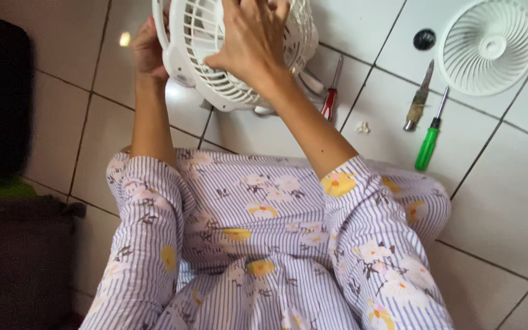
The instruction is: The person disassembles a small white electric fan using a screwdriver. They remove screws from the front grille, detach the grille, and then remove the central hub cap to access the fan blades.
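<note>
Left hand (148,52) grips the fan (233,55) by its rim, right hand (252,43) spread across its grille; fingers could snag between slats, or the fan tip onto the red screwdriver (331,91).

Small white slatted-grille fan (215,73), apparently tilted on its side, on pale floor tiles near top edge.

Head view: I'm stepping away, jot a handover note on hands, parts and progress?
Left hand: holds the white fan body at its rim.
Right hand: fingers spread on the fan's grille.
On the floor tiles: loose white round grille, green-handled screwdriver, red-handled screwdriver, knife, black cap.
Done: one grille is off.
Left: fan body remains in hand, tools unused.
</note>
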